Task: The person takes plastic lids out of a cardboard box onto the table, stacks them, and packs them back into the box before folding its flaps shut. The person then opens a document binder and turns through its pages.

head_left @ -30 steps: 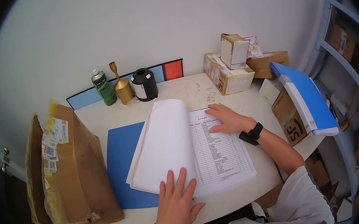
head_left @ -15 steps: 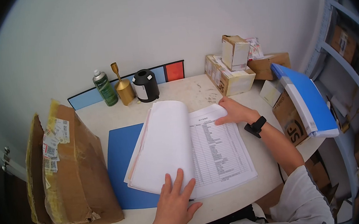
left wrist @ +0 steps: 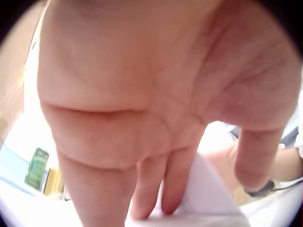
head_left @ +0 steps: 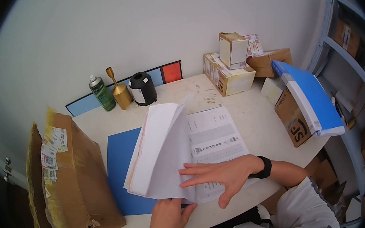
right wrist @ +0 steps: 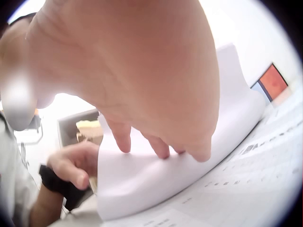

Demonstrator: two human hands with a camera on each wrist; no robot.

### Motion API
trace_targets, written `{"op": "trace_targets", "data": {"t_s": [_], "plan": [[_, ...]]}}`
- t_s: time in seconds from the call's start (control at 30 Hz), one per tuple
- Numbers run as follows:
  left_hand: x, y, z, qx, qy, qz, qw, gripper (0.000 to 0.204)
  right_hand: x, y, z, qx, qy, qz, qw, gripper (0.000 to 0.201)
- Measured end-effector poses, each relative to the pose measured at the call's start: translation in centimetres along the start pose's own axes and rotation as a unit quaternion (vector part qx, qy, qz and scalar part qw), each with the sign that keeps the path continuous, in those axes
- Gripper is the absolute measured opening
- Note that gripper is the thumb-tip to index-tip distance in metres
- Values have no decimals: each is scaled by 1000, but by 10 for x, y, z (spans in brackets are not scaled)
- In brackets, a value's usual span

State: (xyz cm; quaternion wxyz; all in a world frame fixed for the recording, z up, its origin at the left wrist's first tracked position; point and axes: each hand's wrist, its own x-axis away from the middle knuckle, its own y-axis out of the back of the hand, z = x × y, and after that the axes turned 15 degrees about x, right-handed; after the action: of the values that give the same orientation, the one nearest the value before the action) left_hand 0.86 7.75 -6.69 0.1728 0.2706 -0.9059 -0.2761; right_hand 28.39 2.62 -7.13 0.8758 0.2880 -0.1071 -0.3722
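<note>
An open blue folder [head_left: 122, 172] lies on the table with a thick stack of papers. One white page [head_left: 166, 155] stands partly raised and curved, leaning left onto the turned sheets. My right hand [head_left: 225, 173] reaches across the printed sheet [head_left: 212, 122], its straight fingers against the raised page near the fold. In the right wrist view those fingertips [right wrist: 163, 152] touch the page's white face. Down at the lower edge of the papers is my left hand [head_left: 168, 218], thumb held apart, fingertips overlapped by the paper. The left wrist view shows its fingers reaching down to white paper.
A tall cardboard box [head_left: 83, 176] stands to the left. Along the wall are a green spray can [head_left: 103, 94], a gold candle holder [head_left: 122, 95] and a black cylinder [head_left: 143, 89]. Small boxes [head_left: 231, 76] are stacked at back right; a blue binder [head_left: 308, 97] leans on another box.
My right hand has come from the sheet's top right corner down and left, and a page has been swung left. The left hand has moved slightly down to the papers' lower edge.
</note>
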Motion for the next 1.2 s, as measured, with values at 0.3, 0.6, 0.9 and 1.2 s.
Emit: {"op": "trace_targets", "data": {"t_s": [0.3, 0.6, 0.9, 1.2], "plan": [[10, 2, -36, -84, -151, 7, 985, 64, -28, 3, -30, 367, -56, -72, 926, 89], [-16, -12, -2, -124, -90, -2, 988, 76, 67, 118, -136, 369, -340, -199, 842, 84], [-16, -14, -3, -131, -89, 0, 987, 74, 64, 129, -136, 351, -381, -210, 829, 72], [-10, -11, 3, -91, -116, 4, 989, 67, 68, 142, -123, 309, -451, -240, 802, 56]]}}
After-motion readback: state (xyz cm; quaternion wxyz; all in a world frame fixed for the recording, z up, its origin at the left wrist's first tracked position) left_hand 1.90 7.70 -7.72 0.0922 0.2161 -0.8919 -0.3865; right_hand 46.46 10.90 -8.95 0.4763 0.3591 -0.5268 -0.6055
